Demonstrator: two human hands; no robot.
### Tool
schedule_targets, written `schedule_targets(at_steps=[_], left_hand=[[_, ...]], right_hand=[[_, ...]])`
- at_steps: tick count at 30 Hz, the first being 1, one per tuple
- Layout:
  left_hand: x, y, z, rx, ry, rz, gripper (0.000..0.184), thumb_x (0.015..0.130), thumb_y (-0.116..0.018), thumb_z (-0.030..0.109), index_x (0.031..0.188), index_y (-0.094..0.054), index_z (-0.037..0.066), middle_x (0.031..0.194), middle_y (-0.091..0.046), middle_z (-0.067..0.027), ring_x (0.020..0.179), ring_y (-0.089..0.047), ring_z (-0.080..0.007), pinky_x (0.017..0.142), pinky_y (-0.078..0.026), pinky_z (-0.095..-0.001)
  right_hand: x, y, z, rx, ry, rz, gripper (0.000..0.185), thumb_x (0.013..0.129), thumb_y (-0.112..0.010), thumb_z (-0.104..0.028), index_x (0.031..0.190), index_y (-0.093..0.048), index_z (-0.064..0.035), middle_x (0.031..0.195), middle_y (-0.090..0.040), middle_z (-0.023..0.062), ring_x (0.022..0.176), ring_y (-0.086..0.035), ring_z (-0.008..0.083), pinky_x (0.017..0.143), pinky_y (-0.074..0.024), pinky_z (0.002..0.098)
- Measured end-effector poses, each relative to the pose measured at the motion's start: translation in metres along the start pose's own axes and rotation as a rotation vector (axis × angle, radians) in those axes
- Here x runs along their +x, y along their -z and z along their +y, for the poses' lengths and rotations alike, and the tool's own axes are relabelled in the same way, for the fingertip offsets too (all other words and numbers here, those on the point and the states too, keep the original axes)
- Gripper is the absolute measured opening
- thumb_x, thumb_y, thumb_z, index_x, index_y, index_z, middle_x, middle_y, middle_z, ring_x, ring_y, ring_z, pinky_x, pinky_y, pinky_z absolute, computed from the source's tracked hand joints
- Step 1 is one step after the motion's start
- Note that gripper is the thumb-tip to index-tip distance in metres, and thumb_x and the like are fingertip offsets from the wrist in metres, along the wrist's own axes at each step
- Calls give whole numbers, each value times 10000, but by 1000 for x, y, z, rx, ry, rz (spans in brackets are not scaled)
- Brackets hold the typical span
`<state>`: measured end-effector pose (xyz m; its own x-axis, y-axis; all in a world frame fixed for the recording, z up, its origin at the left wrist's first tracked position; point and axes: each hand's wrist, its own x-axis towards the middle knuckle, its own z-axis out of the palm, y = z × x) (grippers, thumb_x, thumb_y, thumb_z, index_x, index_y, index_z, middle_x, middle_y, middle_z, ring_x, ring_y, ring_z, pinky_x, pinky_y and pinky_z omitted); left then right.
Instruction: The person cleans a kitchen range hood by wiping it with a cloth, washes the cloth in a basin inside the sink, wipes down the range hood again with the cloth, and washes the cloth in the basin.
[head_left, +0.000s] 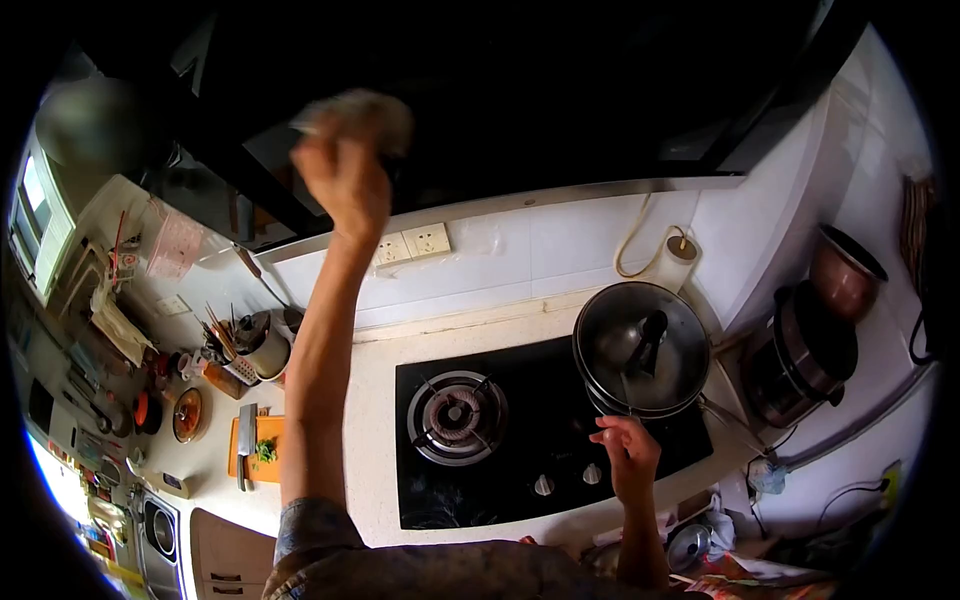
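Observation:
Raised high at the upper left, my left hand (345, 180) is closed round a pale, motion-blurred cloth (370, 118), against the dark range hood (500, 110). Whether the cloth touches the hood I cannot tell. Low at the right, my right hand (628, 450) hangs over the front of the black gas hob (530, 430), its fingers apart and nothing in them. Just beyond it, a pan with a glass lid (640, 350) stands on the right burner. The left burner (455, 415) is bare.
Left of the hob lie a cleaver (246, 440) and chopped greens (266, 450) on an orange board (236, 468). Behind them stands a utensil holder (268, 352). Wall sockets (427, 240) sit below the hood. A dark appliance (790, 365) and a brown pot (842, 285) stand right.

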<state>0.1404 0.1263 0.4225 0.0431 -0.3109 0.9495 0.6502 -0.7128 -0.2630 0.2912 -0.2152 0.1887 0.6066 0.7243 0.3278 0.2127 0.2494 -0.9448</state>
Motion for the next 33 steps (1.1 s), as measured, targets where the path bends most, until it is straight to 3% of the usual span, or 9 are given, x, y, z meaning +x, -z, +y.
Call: schedule_targets(at_steps=[3,7,9,13,14,15,17,23,33], left_hand=[[35,-13,19,50,185,370,236,757,-599,1,959,-647,114,1061,-514,-108,994,-467,-267,816,-388,-357],[-45,-55,29,-158,-474,-444,249,722,-633,55,942,-627,172,1148,-455,-45,935,-483,-183,667,-445,-284],[-41,-50,47,-113,-783,-419,221,702,-649,76,897,-611,173,1124,-477,-15,932,-484,-162,649,-455,-284],[24,-20,15,-181,-334,-290,203,720,-624,21,877,-650,146,1023,-563,-64,644,-536,-152,498,-449,-290],[41,-16,18,-404,-95,-12,311,680,-603,-58,950,-658,85,1001,-589,-83,867,-578,-239,685,-470,-328],[46,-20,17,73,-77,277,380,675,-610,-53,1013,-667,110,1072,-559,-87,917,-542,-247,758,-431,-334],[47,-30,32,103,6,301,394,692,-600,-32,1034,-671,151,1141,-515,-99,933,-505,-256,795,-394,-338],[-31,-84,97,-91,-759,-332,286,631,-640,102,916,-655,130,1104,-514,-6,891,-499,-177,675,-398,-315],[-56,13,-19,103,-486,-315,403,628,-680,57,1022,-679,142,1111,-529,-53,826,-521,-222,657,-439,-348]], right_hand=[[18,-13,1,53,110,74,154,878,-538,-55,1001,-581,29,942,-638,132,791,-645,180,700,-498,239],[43,-30,-27,9,196,-51,157,885,-498,4,1022,-558,53,965,-611,134,783,-626,167,733,-493,246],[43,-30,-30,-3,209,-59,155,882,-504,1,1016,-560,53,964,-611,137,770,-629,167,732,-491,245],[39,-19,-9,-16,181,-6,162,902,-491,-35,1029,-559,40,952,-614,133,753,-620,147,693,-526,268],[40,-20,-8,12,168,34,164,908,-484,-40,1033,-558,37,949,-615,131,756,-618,145,699,-526,270],[44,-22,-9,40,156,76,165,914,-478,-45,1036,-556,34,946,-615,129,759,-616,143,705,-525,271],[52,-36,-14,100,199,113,136,890,-502,-7,1000,-573,33,945,-622,117,732,-633,150,678,-511,238],[46,-79,-41,117,228,-26,147,881,-512,-8,1009,-575,25,929,-612,119,728,-640,154,634,-487,220],[30,27,-16,44,76,29,120,890,-506,-30,952,-586,35,894,-631,124,724,-640,150,632,-506,229]])
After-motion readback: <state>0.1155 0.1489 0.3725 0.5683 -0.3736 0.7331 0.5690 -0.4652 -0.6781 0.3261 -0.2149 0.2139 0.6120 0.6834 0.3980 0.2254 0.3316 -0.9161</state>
